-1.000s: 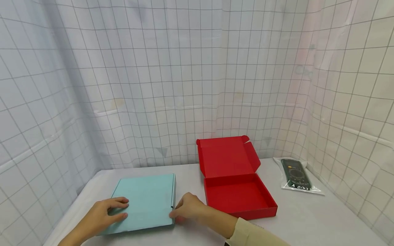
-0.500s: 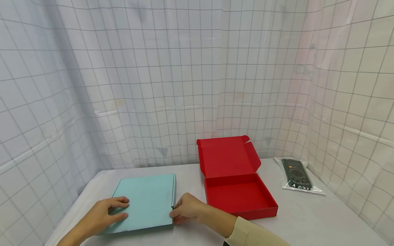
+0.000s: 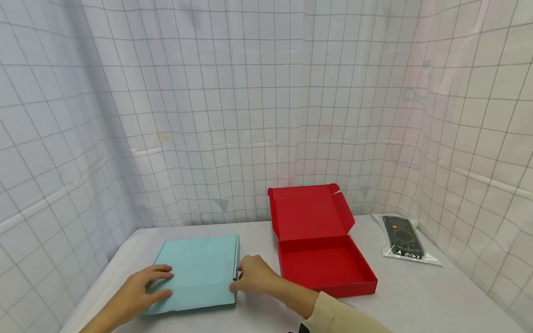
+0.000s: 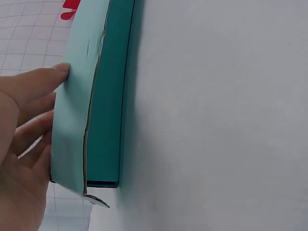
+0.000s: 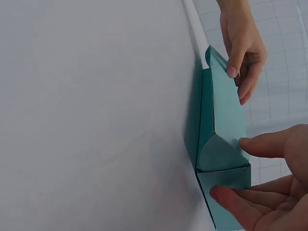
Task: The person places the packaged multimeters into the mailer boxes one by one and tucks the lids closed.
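A light blue cardboard mailer box (image 3: 195,263) lies on the table at the left, its lid down over the base. In the left wrist view the front flap (image 4: 74,134) slants outward over the darker front wall (image 4: 108,110), and a small corner tab (image 4: 98,200) sticks out. My left hand (image 3: 135,289) rests on the left part of the lid, fingers spread. At the front right corner my right hand (image 3: 256,276) pinches the box, thumb on the lid. Its other fingertips (image 5: 221,193) meet the side wall in the right wrist view.
An open red mailer box (image 3: 326,289) stands to the right, lid raised at the back. Farther right lies a dark multimeter (image 3: 403,236) in a clear plastic bag. A white gridded curtain (image 3: 266,115) surrounds the white-covered table (image 3: 416,296).
My right hand's fingers have shifted slightly up and away along the right side of the blue box, while the thumb keeps its place. The left hand stays put on the lid.
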{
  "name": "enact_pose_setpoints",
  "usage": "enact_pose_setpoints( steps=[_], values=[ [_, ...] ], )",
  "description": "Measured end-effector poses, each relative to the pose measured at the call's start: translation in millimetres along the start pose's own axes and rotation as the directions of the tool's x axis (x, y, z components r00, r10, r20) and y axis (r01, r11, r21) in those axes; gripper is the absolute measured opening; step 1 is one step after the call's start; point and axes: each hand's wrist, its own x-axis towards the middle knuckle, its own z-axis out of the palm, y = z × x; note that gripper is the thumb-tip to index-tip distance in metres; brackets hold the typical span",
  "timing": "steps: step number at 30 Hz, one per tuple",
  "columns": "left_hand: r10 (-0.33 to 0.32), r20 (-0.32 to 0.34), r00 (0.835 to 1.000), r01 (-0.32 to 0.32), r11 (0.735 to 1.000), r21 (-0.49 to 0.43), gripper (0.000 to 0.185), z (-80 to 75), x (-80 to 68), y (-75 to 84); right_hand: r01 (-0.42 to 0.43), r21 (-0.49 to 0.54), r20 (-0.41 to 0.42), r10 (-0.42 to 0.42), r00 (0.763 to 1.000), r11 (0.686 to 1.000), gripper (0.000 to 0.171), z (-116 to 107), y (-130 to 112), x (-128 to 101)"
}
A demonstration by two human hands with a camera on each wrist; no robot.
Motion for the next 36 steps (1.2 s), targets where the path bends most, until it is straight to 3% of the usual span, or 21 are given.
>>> enact_pose_setpoints(
  steps=[4, 7, 10, 15, 21, 25, 32, 36],
  values=[
    [-0.155, -0.020, 0.988, 0.155, 0.987, 0.040, 0.050, -7.3, -9.0, -0.7, 0.025, -0.074, 0.005, -0.025, 1.000, 0.997, 0.028, -2, -3, 2],
    [-0.288, 0.048, 0.956, 0.289, 0.957, -0.005, 0.062, -15.8, -13.6, -5.0, 0.026, -0.114, 0.002, -0.026, 1.000, 0.993, 0.031, -3, -4, 2],
    [-0.347, 0.137, 0.928, 0.357, 0.932, -0.059, 0.070, -22.6, -17.4, -13.2, 0.026, -0.135, -0.003, -0.026, 1.000, 0.991, 0.035, -4, -4, 3],
    [-0.315, 0.238, 0.919, 0.352, 0.927, -0.131, 0.074, -30.9, -20.1, -22.9, 0.007, -0.078, 0.020, -0.006, 1.000, 0.997, 0.036, -6, -3, 5],
    [-0.321, 0.279, 0.905, 0.371, 0.917, -0.147, 0.076, -35.2, -19.3, -25.0, -0.031, -0.021, 0.069, 0.032, 0.997, 0.999, 0.039, -6, 1, 8],
    [-0.323, 0.327, 0.888, 0.402, 0.891, -0.212, 0.077, -38.1, -17.6, -28.7, -0.036, -0.022, 0.091, 0.038, 0.995, 0.999, 0.031, -4, 1, 9],
    [-0.315, 0.423, 0.850, 0.472, 0.813, -0.342, 0.081, -43.8, -13.4, -33.6, -0.057, -0.010, 0.107, 0.058, 0.993, 0.998, 0.021, -4, -2, 9],
    [-0.314, 0.429, 0.847, 0.478, 0.804, -0.355, 0.081, -45.0, -8.2, -32.3, -0.055, -0.006, 0.095, 0.055, 0.994, 0.998, 0.020, -5, -2, 9]
  ],
)
